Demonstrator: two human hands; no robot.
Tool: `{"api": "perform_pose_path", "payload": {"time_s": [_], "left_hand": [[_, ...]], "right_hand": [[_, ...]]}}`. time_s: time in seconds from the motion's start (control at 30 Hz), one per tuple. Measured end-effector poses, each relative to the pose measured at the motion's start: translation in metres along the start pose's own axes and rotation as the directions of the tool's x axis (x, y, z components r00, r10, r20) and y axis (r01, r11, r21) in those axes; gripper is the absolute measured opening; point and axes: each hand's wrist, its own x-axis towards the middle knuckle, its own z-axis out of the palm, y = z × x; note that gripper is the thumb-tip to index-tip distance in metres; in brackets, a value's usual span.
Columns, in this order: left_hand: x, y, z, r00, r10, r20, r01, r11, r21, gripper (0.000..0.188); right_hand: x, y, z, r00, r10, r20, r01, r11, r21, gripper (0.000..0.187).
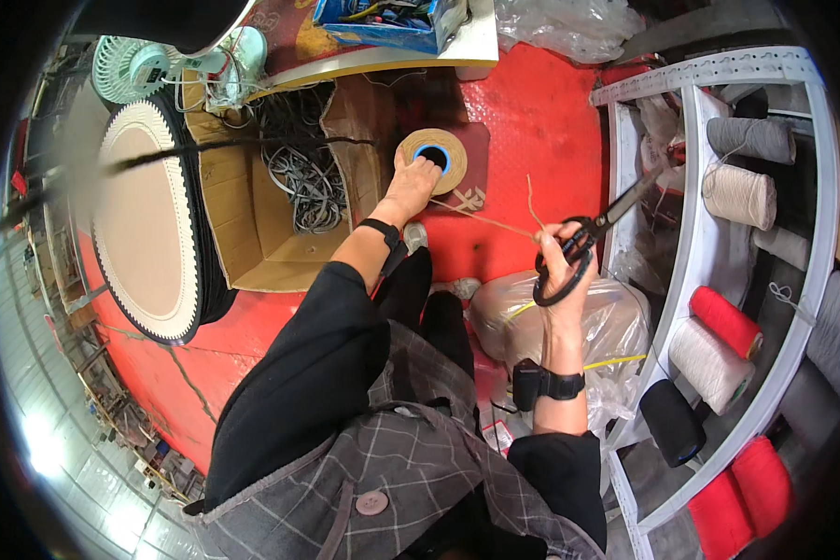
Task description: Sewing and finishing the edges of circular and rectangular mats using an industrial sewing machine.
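Observation:
A roll of tan cord or tape [450,154] with a blue-rimmed core hangs in front of me, and my left hand [413,184] is closed on it with fingers at the core. From the roll a thin tan strand [490,220] stretches across to my right hand [562,266]. That hand holds black-handled scissors [583,245], blades pointing up and right, and pinches the strand too. The strand's loose end sticks up above the fingers. Whether the blades are fully together is hard to make out.
An open cardboard box [280,252] of dark straps stands left, beside a large round spool [145,219] and a green fan [126,70]. At right a white metal rack [691,233] holds several yarn cones. A plastic-wrapped bundle [504,317] lies below my right hand; a blue box [392,33] sits on the table.

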Motion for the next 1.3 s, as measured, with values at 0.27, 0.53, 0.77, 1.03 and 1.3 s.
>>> {"api": "perform_pose_path", "payload": {"time_s": [0.27, 0.53, 0.77, 1.03, 1.3], "left_hand": [[-0.037, 0.067, -0.102, 0.969, 0.010, 0.248, 0.243, -0.231, -0.942, 0.043], [-0.063, 0.043, -0.209, 0.977, -0.213, 0.027, -0.208, -0.970, -0.122, 0.018], [-0.088, 0.022, -0.274, 0.724, -0.689, 0.025, -0.543, -0.592, -0.596, 0.022], [0.019, -0.028, -0.353, 0.194, -0.833, -0.518, -0.475, 0.383, -0.793, 0.022], [0.047, -0.057, -0.342, 0.247, -0.670, -0.699, 0.239, 0.742, -0.627, 0.017]], "right_hand": [[-0.008, -0.036, 0.037, 0.928, 0.158, 0.337, -0.185, 0.982, 0.049, 0.018], [-0.026, -0.044, 0.024, 0.904, 0.197, 0.378, -0.091, 0.955, -0.281, 0.019], [0.019, -0.056, 0.026, 0.852, 0.189, 0.488, -0.052, 0.958, -0.280, 0.019], [0.060, -0.093, 0.038, 0.741, -0.135, 0.658, 0.445, 0.833, -0.330, 0.020], [0.069, -0.151, 0.087, 0.640, 0.199, 0.743, 0.231, 0.872, -0.432, 0.040]]}}
